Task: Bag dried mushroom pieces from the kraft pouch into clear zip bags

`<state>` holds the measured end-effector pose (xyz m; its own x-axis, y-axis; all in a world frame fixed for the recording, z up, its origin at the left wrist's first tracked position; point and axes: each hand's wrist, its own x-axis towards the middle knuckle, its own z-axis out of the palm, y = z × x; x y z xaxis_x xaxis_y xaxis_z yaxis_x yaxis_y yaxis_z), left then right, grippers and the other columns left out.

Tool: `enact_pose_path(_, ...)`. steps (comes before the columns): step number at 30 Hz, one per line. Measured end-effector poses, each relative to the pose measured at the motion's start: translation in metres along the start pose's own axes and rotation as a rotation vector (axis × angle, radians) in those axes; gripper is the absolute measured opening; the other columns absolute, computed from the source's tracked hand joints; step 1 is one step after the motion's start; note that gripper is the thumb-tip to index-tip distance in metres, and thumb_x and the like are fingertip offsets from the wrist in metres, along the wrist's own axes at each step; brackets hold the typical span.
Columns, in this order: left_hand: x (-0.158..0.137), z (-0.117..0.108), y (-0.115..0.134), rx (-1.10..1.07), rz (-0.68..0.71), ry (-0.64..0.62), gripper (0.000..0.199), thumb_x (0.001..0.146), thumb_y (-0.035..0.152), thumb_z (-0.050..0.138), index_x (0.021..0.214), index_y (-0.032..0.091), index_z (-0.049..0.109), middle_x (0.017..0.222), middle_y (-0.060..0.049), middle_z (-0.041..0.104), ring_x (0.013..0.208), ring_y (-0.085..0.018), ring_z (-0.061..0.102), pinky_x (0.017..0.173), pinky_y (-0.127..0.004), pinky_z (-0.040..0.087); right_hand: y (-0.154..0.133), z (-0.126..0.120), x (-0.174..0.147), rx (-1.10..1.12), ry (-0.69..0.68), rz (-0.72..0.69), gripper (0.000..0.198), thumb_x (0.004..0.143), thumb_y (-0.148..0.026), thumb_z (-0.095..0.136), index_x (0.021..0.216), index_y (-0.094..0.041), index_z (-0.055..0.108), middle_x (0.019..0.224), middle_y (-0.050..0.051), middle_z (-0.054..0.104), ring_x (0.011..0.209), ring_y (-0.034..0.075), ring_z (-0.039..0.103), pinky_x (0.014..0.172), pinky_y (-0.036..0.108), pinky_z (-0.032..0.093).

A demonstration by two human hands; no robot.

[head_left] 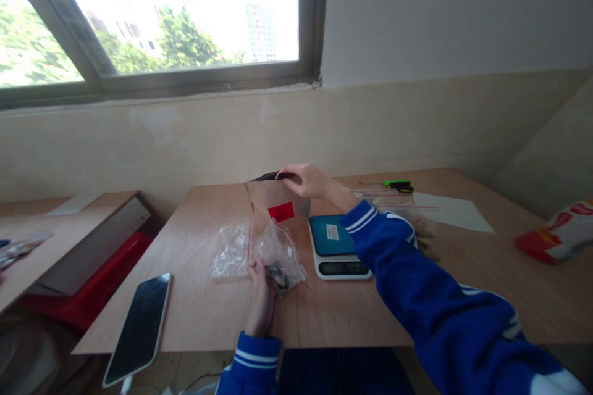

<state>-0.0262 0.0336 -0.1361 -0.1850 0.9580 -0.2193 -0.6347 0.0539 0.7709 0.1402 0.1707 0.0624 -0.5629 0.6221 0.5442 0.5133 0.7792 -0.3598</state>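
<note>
My left hand (260, 287) is closed on a clear zip bag (282, 259) with small dark pieces in its lower corner, just above the table. Farther back, my right hand (306, 182) pinches the top edge of a brown paper pouch (260, 202) that bears a red label (281, 212). The pouch is upright, behind the zip bag. Left of the zip bag lies another clear plastic bag (229, 253) with a red seal line. A kitchen scale (331, 234) with a blue top and dark display sits under my right forearm, which hides part of it.
A tablet (141, 321) with a cable overhangs the table's front left edge. Behind my right arm lie zip bags (398, 197), white paper (456, 211) and a green-and-black tool (398, 186). A red-and-white package (558, 234) stands far right. A red stool (88, 287) is at left.
</note>
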Motion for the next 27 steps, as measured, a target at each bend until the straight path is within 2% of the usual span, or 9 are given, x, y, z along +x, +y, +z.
enact_pose_path(3,-0.002,0.003,0.002,-0.001,-0.007,-0.026,0.039,0.080,0.048,0.064,0.100,0.027,0.038,0.088,0.001,0.060,0.079,-0.014,0.063,0.074,-0.030,0.052,-0.008,0.001,-0.002,-0.121,-0.093,0.045,0.021,0.090,-0.021,0.051,0.097,-0.010,0.068,0.100,0.013,0.071,0.091,0.021,0.064,0.080,0.029,0.045)
enact_pose_path(8,-0.004,0.007,0.007,-0.015,-0.020,0.007,0.046,0.075,0.050,0.068,0.097,0.027,0.036,0.084,0.003,0.060,0.073,-0.014,0.064,0.072,-0.030,0.052,-0.016,0.004,-0.002,-0.236,-0.198,0.178,0.043,0.098,-0.037,0.038,0.079,-0.012,0.068,0.086,0.014,0.070,0.086,0.021,0.064,0.080,0.029,0.043)
enact_pose_path(10,-0.004,0.008,0.008,-0.015,-0.024,0.013,0.047,0.073,0.050,0.070,0.096,0.027,0.036,0.083,0.004,0.061,0.073,-0.014,0.064,0.072,-0.031,0.052,-0.020,0.004,-0.003,-0.238,-0.161,0.149,0.035,0.098,-0.033,0.040,0.090,-0.012,0.067,0.094,0.014,0.069,0.093,0.022,0.063,0.084,0.030,0.042)
enact_pose_path(13,-0.005,0.008,0.008,-0.019,-0.027,0.003,0.046,0.073,0.050,0.069,0.096,0.027,0.036,0.083,0.004,0.061,0.073,-0.014,0.064,0.072,-0.031,0.051,-0.032,0.002,-0.011,-0.194,-0.010,0.037,0.023,0.093,-0.017,0.044,0.108,-0.012,0.061,0.110,0.014,0.063,0.106,0.022,0.057,0.093,0.033,0.041)
enact_pose_path(16,-0.005,0.009,0.007,-0.020,-0.014,-0.002,0.043,0.075,0.049,0.068,0.095,0.027,0.037,0.082,0.004,0.062,0.074,-0.014,0.064,0.071,-0.030,0.051,-0.045,0.002,-0.027,-0.068,0.099,0.099,0.024,0.088,-0.006,0.040,0.100,-0.012,0.060,0.102,0.011,0.063,0.098,0.020,0.058,0.089,0.031,0.043)
enact_pose_path(18,-0.005,0.009,0.008,-0.015,-0.008,-0.004,0.043,0.075,0.049,0.068,0.096,0.027,0.037,0.082,0.004,0.062,0.073,-0.014,0.064,0.069,-0.030,0.051,-0.050,0.006,-0.040,0.029,-0.020,0.218,0.024,0.085,-0.003,0.039,0.091,-0.013,0.061,0.093,0.009,0.065,0.087,0.018,0.060,0.080,0.029,0.045)
enact_pose_path(21,-0.004,0.010,0.008,0.002,-0.013,-0.005,0.047,0.073,0.052,0.068,0.098,0.027,0.037,0.082,0.004,0.063,0.068,-0.014,0.064,0.066,-0.030,0.051,-0.048,0.024,-0.058,0.187,-0.418,0.352,0.027,0.081,0.000,0.041,0.087,-0.013,0.064,0.085,0.007,0.068,0.076,0.016,0.062,0.068,0.025,0.046)
enact_pose_path(23,-0.004,0.010,0.008,0.017,-0.009,-0.012,0.048,0.073,0.053,0.068,0.099,0.027,0.037,0.083,0.003,0.063,0.069,-0.015,0.064,0.066,-0.030,0.051,-0.043,0.043,-0.067,0.275,-0.599,0.403,0.028,0.077,0.002,0.043,0.084,-0.013,0.065,0.081,0.005,0.069,0.072,0.014,0.063,0.062,0.021,0.045)
enact_pose_path(27,-0.004,0.008,0.006,0.050,0.013,-0.024,0.043,0.077,0.052,0.064,0.100,0.026,0.038,0.087,0.001,0.063,0.072,-0.015,0.065,0.065,-0.028,0.051,-0.033,0.081,-0.078,0.232,-0.597,0.445,0.015,0.071,-0.004,0.061,0.083,-0.012,0.064,0.082,0.005,0.069,0.070,0.014,0.060,0.057,0.020,0.042)
